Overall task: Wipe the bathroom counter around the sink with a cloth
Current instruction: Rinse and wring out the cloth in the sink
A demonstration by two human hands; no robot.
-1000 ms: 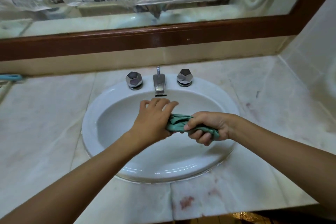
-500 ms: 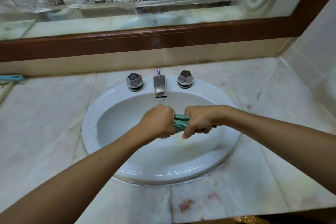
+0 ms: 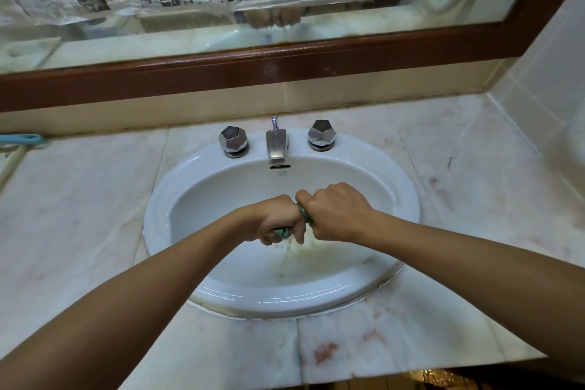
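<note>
Both hands are clenched fist to fist over the white oval sink (image 3: 164,199), twisting a green cloth. Only slivers of the cloth (image 3: 281,232) show, under my left hand (image 3: 275,220) and between the fists. My right hand (image 3: 335,212) grips its other end, knuckles up. Yellowish dirty water runs down the basin below the fists. The pale marble counter (image 3: 79,215) surrounds the sink, with reddish stains near the front edge.
A chrome faucet (image 3: 276,144) with two faceted knobs (image 3: 232,139) (image 3: 321,133) sits at the back of the sink. A brown-framed mirror (image 3: 285,63) partly covered in newspaper hangs behind. A blue handle (image 3: 22,139) lies at far left. A tiled wall (image 3: 544,73) bounds the right.
My hands came together and bunched the cloth until it is almost hidden. My left fist rolled downward, my right fist upward, and dirty water now trickles into the basin.
</note>
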